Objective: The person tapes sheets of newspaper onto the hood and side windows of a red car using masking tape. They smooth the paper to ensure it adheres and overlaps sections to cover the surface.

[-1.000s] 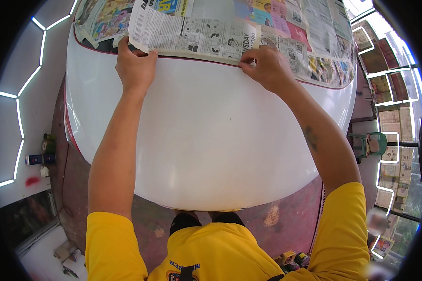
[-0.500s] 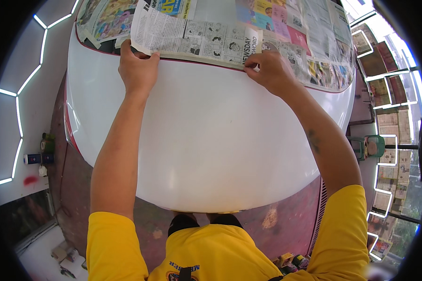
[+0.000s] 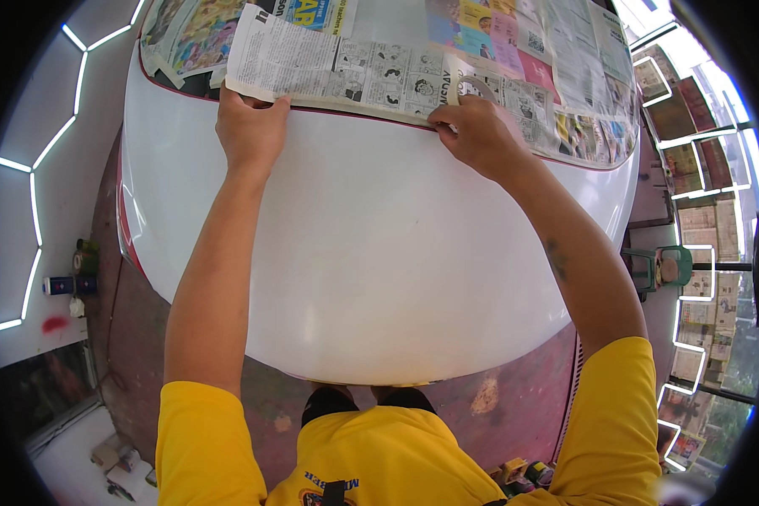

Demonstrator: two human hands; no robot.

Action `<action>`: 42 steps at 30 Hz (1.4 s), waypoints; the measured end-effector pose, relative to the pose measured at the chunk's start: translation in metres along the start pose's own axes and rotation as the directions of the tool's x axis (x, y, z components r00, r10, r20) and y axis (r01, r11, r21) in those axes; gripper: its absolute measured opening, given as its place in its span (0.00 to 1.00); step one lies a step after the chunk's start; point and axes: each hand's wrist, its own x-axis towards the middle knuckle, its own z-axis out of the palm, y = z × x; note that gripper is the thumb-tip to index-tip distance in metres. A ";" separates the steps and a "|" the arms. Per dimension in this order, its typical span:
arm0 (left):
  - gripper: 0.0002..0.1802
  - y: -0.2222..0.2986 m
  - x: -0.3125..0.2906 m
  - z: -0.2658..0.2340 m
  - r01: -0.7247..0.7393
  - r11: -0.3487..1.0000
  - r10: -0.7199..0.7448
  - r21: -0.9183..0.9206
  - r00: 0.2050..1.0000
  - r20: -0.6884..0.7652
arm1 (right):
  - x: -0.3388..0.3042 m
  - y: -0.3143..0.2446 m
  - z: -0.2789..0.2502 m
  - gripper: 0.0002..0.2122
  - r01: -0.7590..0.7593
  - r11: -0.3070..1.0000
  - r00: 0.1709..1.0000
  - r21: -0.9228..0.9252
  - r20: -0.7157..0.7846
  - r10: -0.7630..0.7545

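A white car panel (image 3: 396,236) curves out in front of me, with a glass area above it covered in newspaper. Along the lower edge of the glass lies a newspaper sheet (image 3: 312,67) with text and comic strips. My left hand (image 3: 251,133) grips its lower left corner, thumb on the edge and the other fingers partly hidden. At the sheet's lower right, my right hand (image 3: 481,135) is closed, fingertips pressed on the edge. A pale ring, apparently a roll of masking tape (image 3: 479,85), shows behind its knuckles, mostly hidden by the hand.
More newspaper (image 3: 594,76) covers the glass on the right. A green stool (image 3: 673,266) stands to the right. Cans (image 3: 84,261) sit by the left wall, and small containers (image 3: 523,474) lie low on the right. The floor (image 3: 481,413) is reddish.
My right hand has shifted slightly left along the sheet's lower edge, with the ring moving along. The sheet's left end has moved a little left and down.
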 end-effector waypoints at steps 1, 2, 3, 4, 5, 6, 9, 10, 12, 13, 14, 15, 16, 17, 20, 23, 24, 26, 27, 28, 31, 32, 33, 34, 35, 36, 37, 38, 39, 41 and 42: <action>0.31 -0.002 0.001 0.000 0.048 0.998 -0.047 -0.048 0.999 0.016 | 0.001 0.001 0.001 0.07 -0.002 1.000 1.000 0.031 -0.007 0.003; 0.30 0.003 0.001 -0.001 0.096 0.991 -0.093 -0.093 0.995 0.039 | 0.003 0.004 0.003 0.07 -0.009 0.998 1.000 0.064 -0.013 0.010; 0.29 0.006 0.001 -0.002 0.144 0.980 -0.137 -0.137 0.989 0.063 | 0.003 0.005 0.005 0.07 -0.016 0.995 1.000 0.096 -0.019 0.018; 0.27 0.006 0.000 -0.004 0.160 0.978 -0.151 -0.137 0.986 0.073 | 0.001 0.005 0.007 0.08 -0.022 0.995 0.999 0.092 -0.021 0.024; 0.25 0.006 0.002 -0.006 0.175 0.975 -0.165 -0.140 0.983 0.079 | -0.001 0.001 0.006 0.08 -0.025 0.996 0.999 0.085 -0.024 0.027; 0.23 0.006 0.003 -0.009 0.190 0.971 -0.179 -0.144 0.980 0.085 | -0.001 -0.001 0.005 0.09 -0.028 0.997 0.999 0.077 -0.026 0.030; 0.18 0.009 0.007 -0.015 0.189 0.978 -0.179 -0.083 0.977 0.112 | -0.001 0.003 0.007 0.09 0.041 0.999 0.998 0.027 -0.039 -0.040; 0.18 0.011 0.009 -0.017 0.195 0.980 -0.189 -0.041 0.974 0.123 | -0.001 0.004 0.007 0.10 0.042 0.999 0.999 0.019 -0.029 -0.041; 0.18 0.017 0.010 -0.023 0.206 0.977 -0.211 0.045 0.968 0.138 | 0.000 0.004 0.007 0.10 0.048 0.999 0.999 0.002 -0.009 -0.048; 0.18 0.013 0.012 -0.024 0.154 0.984 -0.165 0.088 0.978 0.130 | 0.000 0.004 0.007 0.10 0.060 0.998 0.998 -0.008 -0.010 -0.060; 0.18 0.009 0.015 -0.028 0.103 0.986 -0.119 0.131 0.986 0.121 | 0.000 0.003 0.007 0.10 0.076 0.997 0.997 -0.018 -0.013 -0.076; 0.19 0.006 0.016 -0.030 0.051 0.983 -0.072 0.174 0.991 0.113 | 0.000 0.003 0.008 0.10 0.092 0.995 0.996 -0.029 -0.015 -0.092; 0.19 0.002 0.017 -0.032 0.066 0.984 -0.087 0.168 0.989 0.120 | 0.000 0.003 0.007 0.10 0.102 0.994 0.994 -0.027 -0.022 -0.103; 0.19 0.001 0.019 -0.033 0.078 0.983 -0.099 0.164 0.987 0.128 | 0.000 0.003 0.007 0.10 0.110 0.994 0.993 -0.022 -0.031 -0.110; 0.19 0.000 0.020 -0.034 0.091 0.984 -0.116 0.156 0.981 0.158 | -0.001 0.009 0.010 0.10 0.124 0.992 0.991 -0.028 -0.044 -0.125; 0.20 0.000 0.019 -0.035 0.097 0.984 -0.120 0.147 0.980 0.159 | 0.000 0.010 0.013 0.10 0.116 0.993 0.992 -0.025 -0.043 -0.117; 0.20 0.000 0.018 -0.035 0.100 0.985 -0.122 0.142 0.980 0.155 | 0.000 0.009 0.012 0.10 0.110 0.994 0.993 -0.023 -0.041 -0.111; 0.20 -0.002 0.016 -0.033 0.056 0.991 -0.070 0.121 0.992 0.109 | -0.001 0.005 0.011 0.10 0.097 0.995 0.994 -0.035 -0.047 -0.098; 0.20 -0.004 0.015 -0.032 0.034 0.993 -0.044 0.111 0.995 0.086 | -0.001 0.003 0.011 0.10 0.089 0.995 0.995 -0.040 -0.050 -0.091; 0.20 -0.005 0.015 -0.031 0.016 0.993 -0.026 0.118 0.996 0.082 | -0.002 0.005 0.011 0.10 0.090 0.996 0.994 -0.029 -0.057 -0.091; 0.21 -0.009 0.016 -0.030 -0.022 0.991 0.012 0.134 0.997 0.078 | -0.002 0.008 0.014 0.09 0.093 0.996 0.993 -0.003 -0.073 -0.093; 0.21 -0.009 0.017 -0.029 -0.024 0.991 0.014 0.131 0.997 0.078 | -0.002 0.009 0.013 0.09 0.096 0.995 0.993 -0.003 -0.075 -0.096; 0.21 -0.010 0.018 -0.029 -0.027 0.991 0.016 0.129 0.997 0.079 | -0.002 0.010 0.013 0.09 0.099 0.995 0.992 -0.003 -0.078 -0.099; 0.21 -0.010 0.018 -0.029 -0.043 0.989 0.033 0.138 0.997 0.073 | -0.002 0.012 0.015 0.09 0.118 0.993 0.989 0.000 -0.085 -0.117; 0.21 -0.010 0.017 -0.029 -0.060 0.987 0.050 0.147 0.996 0.068 | -0.001 0.013 0.017 0.09 0.135 0.991 0.987 0.002 -0.093 -0.134; 0.21 -0.010 0.016 -0.029 -0.077 0.985 0.068 0.155 0.996 0.063 | -0.001 0.014 0.017 0.09 0.153 0.988 0.983 0.003 -0.101 -0.152; 0.21 -0.009 0.015 -0.029 -0.083 0.983 0.075 0.161 0.995 0.059 | -0.001 0.016 0.017 0.09 0.126 0.992 0.989 0.021 -0.077 -0.124; 0.22 -0.008 0.014 -0.029 -0.089 0.982 0.080 0.166 0.995 0.055 | 0.001 0.013 0.012 0.09 0.100 0.994 0.994 0.037 -0.053 -0.098; 0.22 -0.006 0.013 -0.028 -0.094 0.981 0.086 0.171 0.995 0.051 | 0.002 0.011 0.009 0.09 0.074 0.996 0.997 0.053 -0.028 -0.072; 0.22 -0.005 0.013 -0.028 -0.075 0.982 0.067 0.171 0.996 0.052 | 0.009 0.008 0.010 0.09 0.033 0.988 0.998 0.151 -0.057 -0.024; 0.22 -0.005 0.013 -0.028 -0.065 0.983 0.057 0.171 0.997 0.053 | 0.012 0.006 0.011 0.09 0.013 0.980 0.998 0.201 -0.070 0.001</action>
